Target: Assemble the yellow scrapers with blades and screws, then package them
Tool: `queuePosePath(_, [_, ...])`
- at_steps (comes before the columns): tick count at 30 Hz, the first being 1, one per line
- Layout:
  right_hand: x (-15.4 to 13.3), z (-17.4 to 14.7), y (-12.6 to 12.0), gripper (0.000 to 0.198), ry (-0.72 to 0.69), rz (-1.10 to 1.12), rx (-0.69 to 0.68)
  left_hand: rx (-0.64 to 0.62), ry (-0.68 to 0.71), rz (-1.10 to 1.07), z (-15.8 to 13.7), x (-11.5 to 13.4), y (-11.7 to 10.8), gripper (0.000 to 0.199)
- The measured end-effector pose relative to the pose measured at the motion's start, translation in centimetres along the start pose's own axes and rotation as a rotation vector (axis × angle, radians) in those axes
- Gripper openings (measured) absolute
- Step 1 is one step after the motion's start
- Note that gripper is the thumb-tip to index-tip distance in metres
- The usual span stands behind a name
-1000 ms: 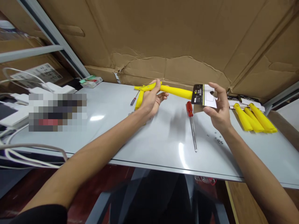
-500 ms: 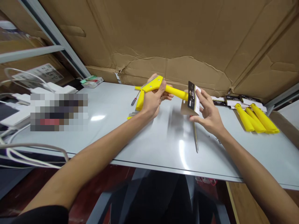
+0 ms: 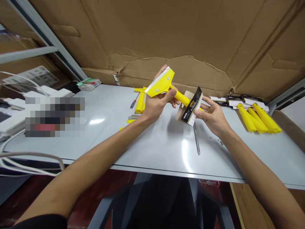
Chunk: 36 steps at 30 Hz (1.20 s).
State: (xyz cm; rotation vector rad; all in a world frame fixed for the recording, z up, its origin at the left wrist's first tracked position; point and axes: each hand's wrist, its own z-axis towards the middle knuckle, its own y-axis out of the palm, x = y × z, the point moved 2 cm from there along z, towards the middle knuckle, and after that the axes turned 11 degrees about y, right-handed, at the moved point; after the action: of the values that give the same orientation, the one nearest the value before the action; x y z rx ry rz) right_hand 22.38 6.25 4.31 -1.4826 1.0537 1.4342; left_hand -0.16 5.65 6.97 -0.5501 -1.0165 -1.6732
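A yellow scraper [image 3: 160,85] with a metal blade edge and two screws is raised above the table, its handle slanting down to the right. My left hand [image 3: 154,105] is closed round it near the neck. A folded black-and-white packaging card [image 3: 192,108] sits around the handle. My right hand [image 3: 212,114] pinches the card at its right side, where the handle's end shows. Below the card, a screwdriver's metal shaft [image 3: 196,140] lies on the table; its handle is hidden. Behind my left hand are more yellow scraper parts [image 3: 140,101] and a small screwdriver [image 3: 133,103].
Several yellow handles [image 3: 259,119] with cards [image 3: 247,100] lie at the right on the white table [image 3: 152,149]. Small screws [image 3: 221,142] are near my right wrist. White power strips [image 3: 14,119] with cables stand at the left. Cardboard [image 3: 166,28] closes off the back.
The scraper has turned so its blade edge and broad face show. The card has tilted and moved further along the handle, with the handle's end now past it. My view has shifted slightly.
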Motion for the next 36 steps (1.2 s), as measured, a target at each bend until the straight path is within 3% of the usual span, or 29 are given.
queuePosePath(6, [-1.1, -0.9, 0.2, 0.082, 0.13, -0.161, -0.214, -0.188, -0.004, 0.025, -0.4, 0.1, 0.3, 0.057])
queuePosePath(10, [-1.6, -0.2, -1.6, 0.08, 0.025, -0.132, -0.114, -0.282, 0.052, 0.057, 0.9, 0.0, -1.0, 0.057])
queuePosePath(14, [-2.1, 0.3, -3.9, 0.086, -0.077, -0.226, 0.002, -0.249, 0.121, 0.261, 2.4, -0.3, -2.8, 0.042])
queuePosePath(17, [-2.4, 0.1, -4.6, 0.085, -0.156, -0.505, 0.089, -0.252, 0.102, 0.394, 2.3, -0.6, -3.0, 0.037])
queuePosePath(21, [-2.5, -0.7, -3.8, 0.075, -0.312, -0.998, 0.25, -0.286, 0.051, 0.37, 0.9, -0.9, -1.6, 0.036])
queuePosePath(24, [-2.4, -1.2, -2.5, 0.077, -0.366, -1.019, 0.198, -0.279, 0.041, 0.321, -0.1, -1.3, -0.6, 0.03])
queuePosePath(30, [-2.5, -1.7, -0.9, 0.094, -0.32, -0.878, 0.106, -0.326, -0.029, 0.257, -0.8, -1.9, 0.1, 0.034])
queuePosePath(36, [-2.3, -1.4, -0.7, 0.107, -0.207, -1.059, 0.211, -0.375, -0.08, 0.252, -0.5, -1.4, -0.1, 0.041])
